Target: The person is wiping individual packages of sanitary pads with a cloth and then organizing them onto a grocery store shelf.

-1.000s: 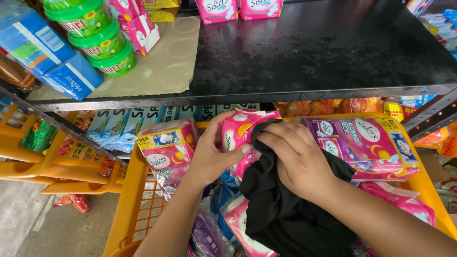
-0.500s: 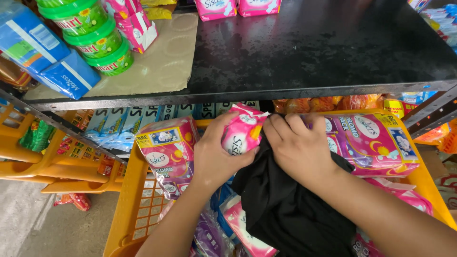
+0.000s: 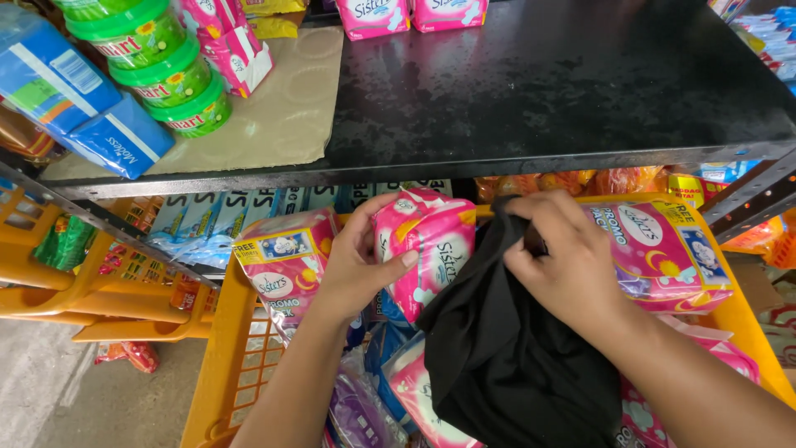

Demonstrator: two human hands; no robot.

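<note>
We log the black metal shelf (image 3: 547,91) first: it spans nearly the whole upper view, mostly bare, and its front edge overhangs the work area just above both hands. On its left part lies a beige mat (image 3: 274,116), with stacked green tubs (image 3: 166,70) and blue packs (image 3: 75,99) at the far left; pink packs sit along the back edge, cut off by the top of the frame.

Below the shelf we see a yellow plastic basket (image 3: 240,365), filled with pink wrapped packs. A large pink promo pack (image 3: 663,253) lies at the basket's right, another pink pack (image 3: 286,265) at its left wall.

A black cloth bag (image 3: 514,365) hangs in the basket's middle, covering the packs beneath it. Our right hand (image 3: 568,265) pinches the bag's upper edge, fingers closed on the fabric. Our left hand (image 3: 361,265) grips a small pink pack (image 3: 427,249), fingers curled round its left side and thumb across its front; the pack stands upright just beside the bag's mouth, touching the cloth.

Open room is narrow: shelf edge above, basket walls left and right, packs crowding below. At left, a second yellow rack (image 3: 75,290) stands apart over the grey floor (image 3: 50,390).

We cannot tell the bag's contents; its lower end and both forearms run out of frame.
</note>
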